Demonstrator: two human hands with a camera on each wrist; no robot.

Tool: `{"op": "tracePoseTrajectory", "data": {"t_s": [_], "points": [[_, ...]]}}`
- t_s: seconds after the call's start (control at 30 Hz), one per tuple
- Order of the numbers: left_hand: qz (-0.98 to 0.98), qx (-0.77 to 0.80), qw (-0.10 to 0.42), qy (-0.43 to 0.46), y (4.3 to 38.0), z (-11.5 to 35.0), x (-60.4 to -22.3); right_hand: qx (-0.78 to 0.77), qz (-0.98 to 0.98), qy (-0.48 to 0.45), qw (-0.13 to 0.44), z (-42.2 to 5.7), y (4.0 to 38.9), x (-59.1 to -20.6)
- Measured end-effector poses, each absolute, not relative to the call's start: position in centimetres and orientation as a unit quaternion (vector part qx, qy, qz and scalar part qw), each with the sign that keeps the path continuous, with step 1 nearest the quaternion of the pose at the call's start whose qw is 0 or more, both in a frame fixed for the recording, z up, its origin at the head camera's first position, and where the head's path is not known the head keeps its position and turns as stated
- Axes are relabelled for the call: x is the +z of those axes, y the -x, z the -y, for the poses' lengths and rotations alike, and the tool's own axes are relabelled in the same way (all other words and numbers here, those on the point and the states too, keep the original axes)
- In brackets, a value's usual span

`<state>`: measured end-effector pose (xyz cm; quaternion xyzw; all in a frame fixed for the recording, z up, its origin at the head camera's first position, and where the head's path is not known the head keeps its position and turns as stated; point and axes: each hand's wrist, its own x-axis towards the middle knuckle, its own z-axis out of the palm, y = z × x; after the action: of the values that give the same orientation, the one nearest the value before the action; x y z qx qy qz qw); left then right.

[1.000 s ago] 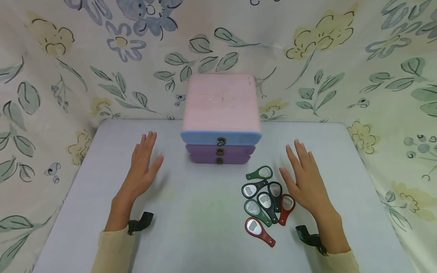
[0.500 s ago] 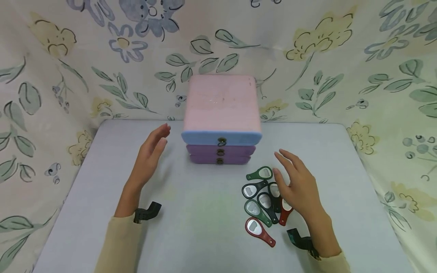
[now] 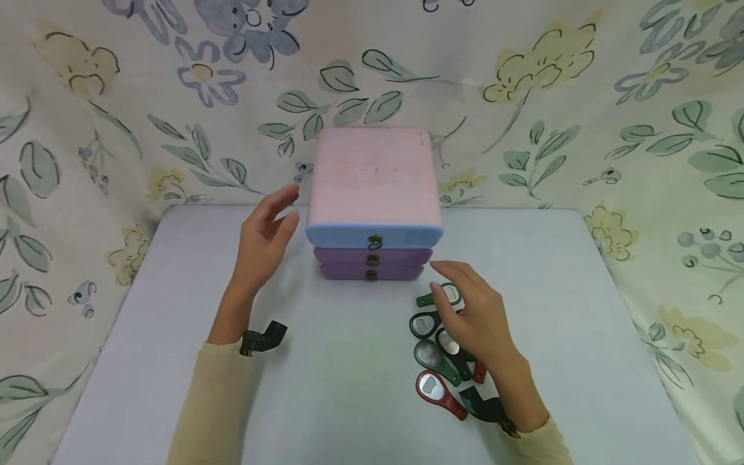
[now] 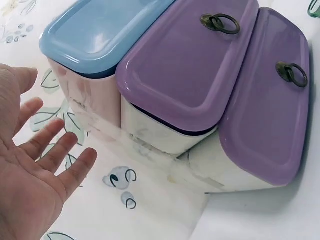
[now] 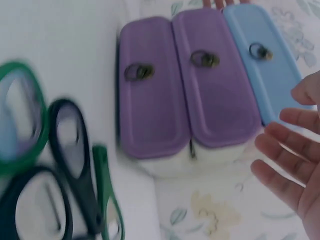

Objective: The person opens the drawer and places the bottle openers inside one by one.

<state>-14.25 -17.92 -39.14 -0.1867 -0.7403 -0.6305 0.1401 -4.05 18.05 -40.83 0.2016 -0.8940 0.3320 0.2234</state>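
Observation:
A small three-drawer box with a pink top stands at the back of the table. Its top drawer front is blue, the two below are purple, and each carries a ring pull. My left hand is held just left of the box, fingers loosely bent and apart, nothing in it. Above a cluster of bottle openers hovers my right hand, also holding nothing, its fingertips near the lower right of the drawers. It hides part of the cluster. A red bottle opener lies nearest me; a green bottle opener lies farthest.
The white table ends just behind the box, where a floral curtain hangs and also encloses both sides. Black camera mounts sit on both wrists.
Both hands move inward toward the box. The left goes forward and right to its side; the right slides left over the bottle openers. The box and openers stay put.

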Motion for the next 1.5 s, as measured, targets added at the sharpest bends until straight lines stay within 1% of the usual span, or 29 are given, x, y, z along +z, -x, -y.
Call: {"op": "tracePoseTrajectory", "data": {"t_s": [0.17, 0.27, 0.43, 0.7, 0.97, 1.33, 1.5], "points": [[0.727, -0.641, 0.14, 0.201, 14.7, 17.5, -38.7, 0.377, 0.875, -0.217, 0.212, -15.6, 4.5, -39.9], [0.719, -0.648, 0.144, 0.208, 15.0, 17.3, -38.6, 0.4, 0.866, -0.211, 0.214, -14.3, 4.9, -39.6], [0.707, -0.659, 0.149, 0.21, 15.2, 17.0, -38.6, 0.448, 0.846, -0.19, 0.218, -12.4, 5.5, -39.6], [0.705, -0.659, 0.143, 0.22, 15.5, 16.8, -38.6, 0.525, 0.813, -0.15, 0.203, -9.9, 5.9, -39.6], [0.696, -0.669, 0.131, 0.224, 15.6, 17.0, -38.5, 0.538, 0.807, -0.109, 0.215, -8.6, 6.3, -39.5], [0.712, -0.656, 0.119, 0.221, 15.8, 16.4, -38.6, 0.606, 0.781, -0.048, 0.14, -7.4, 7.0, -39.7], [0.709, -0.657, 0.124, 0.225, 15.7, 16.4, -38.7, 0.662, 0.743, -0.023, 0.095, -6.9, 7.3, -39.7]]}}
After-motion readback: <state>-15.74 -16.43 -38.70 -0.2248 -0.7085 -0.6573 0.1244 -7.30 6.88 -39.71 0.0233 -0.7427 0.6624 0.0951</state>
